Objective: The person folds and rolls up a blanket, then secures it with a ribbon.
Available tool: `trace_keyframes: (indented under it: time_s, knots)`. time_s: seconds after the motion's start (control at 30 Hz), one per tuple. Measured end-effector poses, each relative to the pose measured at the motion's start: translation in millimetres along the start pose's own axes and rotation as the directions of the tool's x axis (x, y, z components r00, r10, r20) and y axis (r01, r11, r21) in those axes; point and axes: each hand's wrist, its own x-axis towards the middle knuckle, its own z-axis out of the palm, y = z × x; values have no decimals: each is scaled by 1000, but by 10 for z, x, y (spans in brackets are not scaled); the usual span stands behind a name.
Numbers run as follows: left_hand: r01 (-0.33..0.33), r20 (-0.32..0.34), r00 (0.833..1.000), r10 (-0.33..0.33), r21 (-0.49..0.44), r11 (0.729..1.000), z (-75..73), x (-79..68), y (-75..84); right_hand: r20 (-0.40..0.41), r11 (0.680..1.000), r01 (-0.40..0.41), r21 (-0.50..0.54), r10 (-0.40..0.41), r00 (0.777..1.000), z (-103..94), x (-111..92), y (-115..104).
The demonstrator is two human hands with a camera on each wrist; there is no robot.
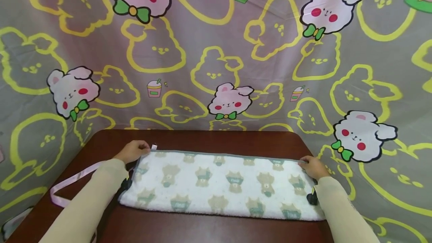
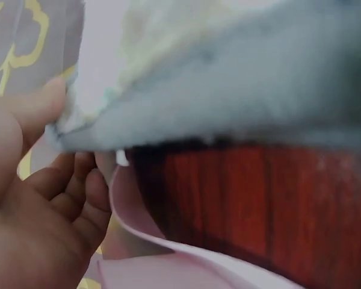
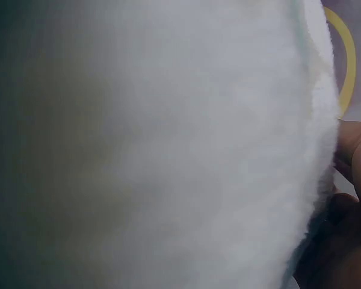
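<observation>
A white towel [image 1: 216, 186] with beige bears and a grey edging stretches across the dark table, folded into a long strip. My left hand [image 1: 133, 151] pinches its far left corner, beside a small white tag [image 1: 153, 147]. At the far right corner, my right hand [image 1: 314, 167] pinches the towel's edge between thumb and fingers. Close up in the left wrist view, the thumb of the left hand [image 2: 42, 198] presses the grey-edged corner. White cloth fills most of the right wrist view, and the right hand [image 3: 358, 162] shows only partly at its edge.
The reddish-brown table [image 1: 202, 138] has rounded far corners. A pink ribbon strap [image 1: 75, 175] loops over its left side, by the left forearm. Behind and around hangs a grey curtain [image 1: 189, 81] printed with bunnies and yellow outlines.
</observation>
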Motion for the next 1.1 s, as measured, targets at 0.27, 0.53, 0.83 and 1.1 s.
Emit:
trace_keyframes:
  time_s: [0.27, 0.53, 0.83, 1.1]
  knots:
    - [34, 52, 998, -30, -80, 996, -18, -12, 29, -11, 995, -5, 95, 6, 1000, -12, -15, -2]
    - [94, 17, 996, -93, -120, 988, -19, -13, 38, 3, 968, 21, 249, -23, 1000, -6, 23, 39]
    - [158, 73, 986, -147, -176, 972, -81, -21, 44, 24, 971, 59, 230, -66, 998, -50, -44, 85]
    - [87, 28, 996, -83, -171, 981, -146, 62, 119, 50, 971, 49, 232, -62, 997, -96, -36, 130]
